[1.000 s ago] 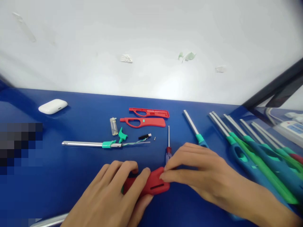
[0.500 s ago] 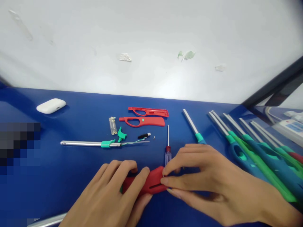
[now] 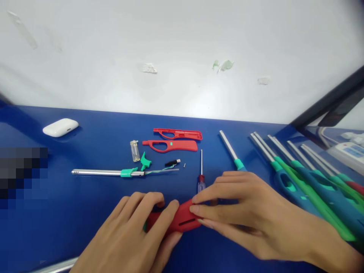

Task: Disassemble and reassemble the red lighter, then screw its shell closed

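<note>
A long-reach lighter with a red handle [image 3: 183,219] lies under my hands, a dark slot along its side. My left hand [image 3: 133,231] is wrapped over the handle's middle. My right hand [image 3: 241,214] pinches the handle's right end with thumb and fingertips. A metal tube [image 3: 58,265] shows at the lower left, partly behind my left hand. Just beyond my right hand lies a screwdriver [image 3: 201,182] with a clear and red grip. Farther off are two red handle halves [image 3: 184,146], a clear fuel tank [image 3: 135,151], a green trigger [image 3: 145,162] and a black igniter [image 3: 171,163] with wires.
A metal lighter tube with a green collar [image 3: 99,172] lies left of the igniter, and a tiny screw [image 3: 184,165] right of it. Several blue and green lighters [image 3: 301,178] lie at the right. A white case [image 3: 60,127] sits far left, before the white wall [image 3: 182,91].
My right fingertips have shifted slightly left on the red handle's end. My left hand keeps its hold, and the parts on the table stay put.
</note>
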Motion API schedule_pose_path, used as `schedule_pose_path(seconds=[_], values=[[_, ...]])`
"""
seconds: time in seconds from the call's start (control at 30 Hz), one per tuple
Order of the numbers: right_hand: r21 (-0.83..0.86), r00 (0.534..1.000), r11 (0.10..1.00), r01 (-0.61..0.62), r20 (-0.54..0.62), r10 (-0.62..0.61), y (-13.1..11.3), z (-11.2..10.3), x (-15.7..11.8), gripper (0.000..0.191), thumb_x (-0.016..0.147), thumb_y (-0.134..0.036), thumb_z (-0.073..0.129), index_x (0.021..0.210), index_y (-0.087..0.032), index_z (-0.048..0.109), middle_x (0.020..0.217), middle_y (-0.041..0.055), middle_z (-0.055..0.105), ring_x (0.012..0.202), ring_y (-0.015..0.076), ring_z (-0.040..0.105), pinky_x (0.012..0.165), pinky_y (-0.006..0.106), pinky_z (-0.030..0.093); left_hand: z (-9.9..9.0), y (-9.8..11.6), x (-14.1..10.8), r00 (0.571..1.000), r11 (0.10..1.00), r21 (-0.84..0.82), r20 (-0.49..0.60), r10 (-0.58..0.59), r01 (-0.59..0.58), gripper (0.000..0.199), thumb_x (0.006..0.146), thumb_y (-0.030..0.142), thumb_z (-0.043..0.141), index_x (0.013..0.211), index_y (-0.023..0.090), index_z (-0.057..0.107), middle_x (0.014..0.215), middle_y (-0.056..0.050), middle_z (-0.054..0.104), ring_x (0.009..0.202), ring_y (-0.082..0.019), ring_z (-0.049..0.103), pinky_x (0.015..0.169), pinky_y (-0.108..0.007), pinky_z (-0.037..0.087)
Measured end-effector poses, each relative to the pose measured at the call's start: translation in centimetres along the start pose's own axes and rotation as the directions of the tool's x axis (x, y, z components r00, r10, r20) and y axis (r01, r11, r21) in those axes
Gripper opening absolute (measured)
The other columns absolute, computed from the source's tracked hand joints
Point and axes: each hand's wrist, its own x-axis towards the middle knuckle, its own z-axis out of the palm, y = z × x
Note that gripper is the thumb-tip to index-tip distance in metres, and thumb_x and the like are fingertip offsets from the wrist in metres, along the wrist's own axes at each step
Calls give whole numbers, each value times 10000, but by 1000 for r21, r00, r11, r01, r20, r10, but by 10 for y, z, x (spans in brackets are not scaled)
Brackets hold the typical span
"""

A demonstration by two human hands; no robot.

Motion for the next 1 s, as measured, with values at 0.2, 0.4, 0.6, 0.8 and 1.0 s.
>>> schedule_pose_path(seconds=[0.2, 0.4, 0.6, 0.8, 1.0], values=[[-16, 1000, 1000, 14, 14, -14, 2, 1, -1, 219, 1129, -300, 561, 1213, -297, 763, 1180, -88, 828, 1049, 95, 781, 1060, 265, 493, -2, 0, 3, 1000, 1000, -21, -28, 7, -8, 327, 1068, 254, 523, 1357, 188, 660, 1186, -67, 707, 1067, -297, 614, 889, -449, 488], [-82, 995, 991, 102, 19, -101, 2, -1, 3, 297, 1156, -293, 492, 1189, -300, 787, 1150, -68, 846, 1026, 116, 795, 982, 296, 551, -4, 0, 5, 1000, 1000, -24, -11, 7, -7, 332, 1072, 243, 513, 1367, 197, 659, 1210, -74, 706, 1092, -307, 615, 890, -462, 512], [-78, 993, 990, 119, 11, -119, 0, -2, 2, 283, 1142, -256, 513, 1160, -250, 796, 1137, -49, 852, 965, 133, 810, 841, 292, 596, 0, 0, 0, 999, 999, -30, 29, -34, 35, 361, 1075, 278, 520, 1408, 219, 646, 1243, -87, 707, 1095, -322, 641, 895, -490, 541], [-13, 998, 999, 45, 48, -44, 1, -5, 3, 279, 1135, -273, 529, 1177, -245, 804, 1168, -39, 849, 938, 139, 815, 773, 255, 595, 2, 0, -5, 999, 999, -18, 32, -29, 30, 384, 1054, 273, 550, 1419, 201, 644, 1265, -119, 701, 1111, -351, 638, 882, -513, 553], [49, 995, 999, -8, 96, 4, 1, -11, 3, 323, 1131, -255, 521, 1372, -267, 737, 1254, -27, 827, 1025, 141, 802, 839, 241, 596, 5, -2, -9, 997, 998, -21, 62, -52, 53, 403, 1077, 306, 527, 1465, 238, 613, 1314, -97, 684, 1162, -345, 612, 931, -511, 527]])
